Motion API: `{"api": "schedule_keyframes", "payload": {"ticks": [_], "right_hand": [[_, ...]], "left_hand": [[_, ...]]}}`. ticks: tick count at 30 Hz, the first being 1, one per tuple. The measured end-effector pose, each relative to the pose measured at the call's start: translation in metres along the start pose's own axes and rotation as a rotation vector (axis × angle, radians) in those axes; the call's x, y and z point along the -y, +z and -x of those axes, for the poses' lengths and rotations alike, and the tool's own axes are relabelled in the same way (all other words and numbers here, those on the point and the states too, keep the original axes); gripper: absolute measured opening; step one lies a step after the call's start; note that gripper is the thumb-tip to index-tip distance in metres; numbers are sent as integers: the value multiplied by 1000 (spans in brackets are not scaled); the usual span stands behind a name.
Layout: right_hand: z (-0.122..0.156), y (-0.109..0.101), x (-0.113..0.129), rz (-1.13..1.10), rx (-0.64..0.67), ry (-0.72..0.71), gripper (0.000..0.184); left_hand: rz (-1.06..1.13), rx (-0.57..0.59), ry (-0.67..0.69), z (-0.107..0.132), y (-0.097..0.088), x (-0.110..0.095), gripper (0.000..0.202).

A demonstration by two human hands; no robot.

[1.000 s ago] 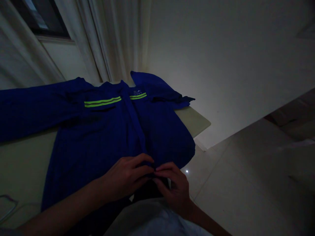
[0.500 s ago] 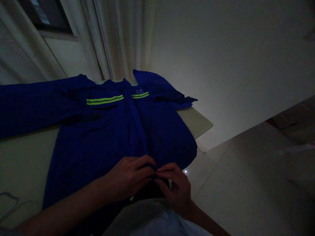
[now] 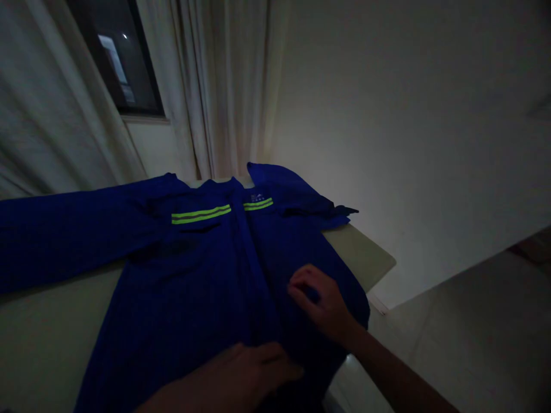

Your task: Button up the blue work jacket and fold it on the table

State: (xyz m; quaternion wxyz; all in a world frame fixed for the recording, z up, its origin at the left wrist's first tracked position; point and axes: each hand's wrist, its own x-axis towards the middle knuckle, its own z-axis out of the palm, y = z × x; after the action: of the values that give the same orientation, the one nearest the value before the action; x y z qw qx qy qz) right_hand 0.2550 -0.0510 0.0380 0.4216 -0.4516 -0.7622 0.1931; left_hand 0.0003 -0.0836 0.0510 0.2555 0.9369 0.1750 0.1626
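A dark blue long-sleeved work jacket point(image 3: 206, 298) lies spread out front side up, its upper part on a pale table. Yellow-green striped bands point(image 3: 201, 215) cross its chest, and a raised placket point(image 3: 253, 258) runs down the front. Over the front panel on the right is my right hand point(image 3: 321, 301), its fingers curled round so that the tips come close to the thumb; no cloth shows between them. Low in the view, at the lower placket, my left hand point(image 3: 258, 370) is slightly blurred, with fingers stretched out over the jacket.
The pale table point(image 3: 365, 255) has a corner at the right, beside a white wall point(image 3: 387, 143). Behind stand light curtains point(image 3: 224, 86) and a dark window point(image 3: 124, 63). Tiled floor point(image 3: 451, 344) lies at the lower right.
My hands, which met at the lower front edge, have come apart. The right has risen over the jacket's front; the left stays low. The view has tilted up.
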Motion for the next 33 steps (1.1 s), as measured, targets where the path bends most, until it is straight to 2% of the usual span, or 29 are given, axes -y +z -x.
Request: {"api": "schedule_keyframes", "payload": {"ticks": [2, 4, 6, 8, 11, 14, 17, 20, 24, 33], "right_hand": [[-64, 10, -25, 20, 29, 45, 17], [-135, 33, -52, 12, 71, 94, 22], [-204, 65, -77, 59, 69, 200, 29], [-263, 101, -95, 168, 41, 373, 36], [-318, 146, -112, 231, 17, 456, 26], [-334, 179, -122, 241, 0, 437, 26], [-328, 200, -132, 245, 4, 365, 29], [-321, 208, -141, 266, 16, 302, 33], [-320, 211, -148, 327, 48, 245, 36], [-319, 215, -145, 513, 135, 129, 39]], "left_hand": [[65, -86, -100, -9, -15, 12, 35], [4, -168, -269, -26, -29, 39, 20], [-184, -207, -433, -48, -40, 80, 24], [-378, -237, -585, -67, -51, 128, 31], [-536, -322, -760, -80, -62, 194, 46], [-568, -343, -835, -73, -61, 240, 60], [-567, -303, -850, -61, -51, 261, 65], [-558, -305, -847, -57, -45, 264, 66], [-540, -319, -848, -60, -46, 261, 66], [-525, -336, -848, -61, -46, 261, 65]]}}
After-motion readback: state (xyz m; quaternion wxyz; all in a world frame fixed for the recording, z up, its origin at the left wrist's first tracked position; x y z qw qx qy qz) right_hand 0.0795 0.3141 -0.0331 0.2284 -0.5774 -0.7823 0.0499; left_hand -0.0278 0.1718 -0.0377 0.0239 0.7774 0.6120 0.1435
